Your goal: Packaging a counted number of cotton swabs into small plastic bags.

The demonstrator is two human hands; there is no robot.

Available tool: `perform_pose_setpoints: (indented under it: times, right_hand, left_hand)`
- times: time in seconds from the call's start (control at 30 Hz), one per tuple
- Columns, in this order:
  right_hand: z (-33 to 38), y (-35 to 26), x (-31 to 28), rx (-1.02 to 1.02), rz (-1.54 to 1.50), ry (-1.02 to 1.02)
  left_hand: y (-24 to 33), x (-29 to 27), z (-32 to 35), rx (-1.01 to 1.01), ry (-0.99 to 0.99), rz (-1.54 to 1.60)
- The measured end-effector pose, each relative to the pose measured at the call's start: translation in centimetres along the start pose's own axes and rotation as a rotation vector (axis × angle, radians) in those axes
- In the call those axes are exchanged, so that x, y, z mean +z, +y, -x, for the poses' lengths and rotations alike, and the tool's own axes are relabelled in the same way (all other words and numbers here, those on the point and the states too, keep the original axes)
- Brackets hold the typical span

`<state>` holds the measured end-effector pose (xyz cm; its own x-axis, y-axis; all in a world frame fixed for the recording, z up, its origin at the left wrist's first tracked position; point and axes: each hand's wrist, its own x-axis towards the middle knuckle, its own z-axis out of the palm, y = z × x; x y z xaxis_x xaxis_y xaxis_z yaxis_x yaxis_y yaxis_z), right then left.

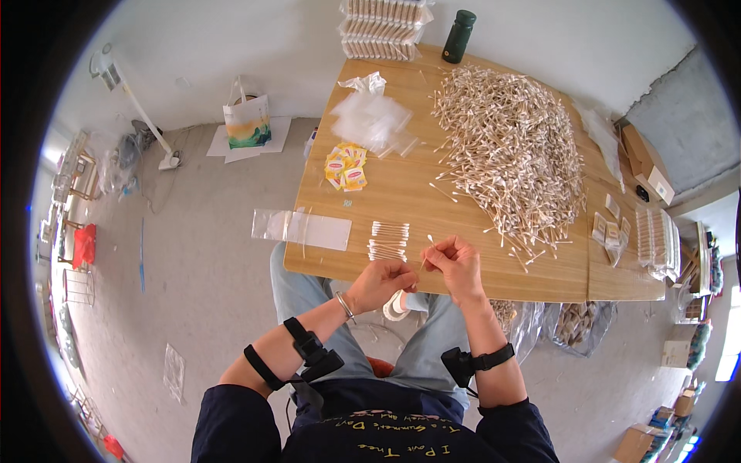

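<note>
One cotton swab (431,238) is pinched between the thumb and fingers of my right hand (457,266) at the near edge of a wooden table (409,189), its white tip clear of my grip, probably so the cotton goes untouched. My left hand (380,282) is just beside it, thumb and fingers drawn close together; whether they clamp anything, I cannot tell. Just beyond my knuckles lie rows of swabs (389,230), sticks side by side and running left to right, an order that seems meant to keep the tips aligned. To my right spreads a loose heap of swabs (509,147), likely set there for the right hand's short reach. On my left, a clear plastic sleeve (270,224) lies flat with a white card (328,231), its outer end past the table's edge. Farther off, yellow-and-white labels (346,167) and a pile of clear bags (372,122) sit apart from the heap, perhaps to prevent mixing. Packed bundles of swabs (382,31) are stacked at the far side, near a dark green bottle (459,37).
</note>
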<state>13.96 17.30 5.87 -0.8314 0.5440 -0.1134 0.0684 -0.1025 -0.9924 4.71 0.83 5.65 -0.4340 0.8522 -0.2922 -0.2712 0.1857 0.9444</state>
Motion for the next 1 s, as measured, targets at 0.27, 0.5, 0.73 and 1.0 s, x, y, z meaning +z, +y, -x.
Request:
perform_pose_setpoints:
  times: [0.27,0.5,0.73,1.0]
  right_hand:
    - [-0.4,1.4,0.3,0.296,-0.680,-0.009]
    - [-5.5,1.3,1.8,0.173,-0.223,0.399]
    - [-7.9,4.3,4.7,0.053,0.188,0.393]
    - [-7.1,2.7,4.2,-0.130,0.639,0.292]
  left_hand:
    - [-3.6,-1.1,0.5,-0.143,-0.143,0.144]
    - [-3.8,-1.0,2.9,0.005,-0.380,-0.905]
    - [-3.0,-2.5,3.0,-0.076,-0.404,-0.846]
    - [0.3,-6.5,-1.1,0.295,0.458,-0.645]
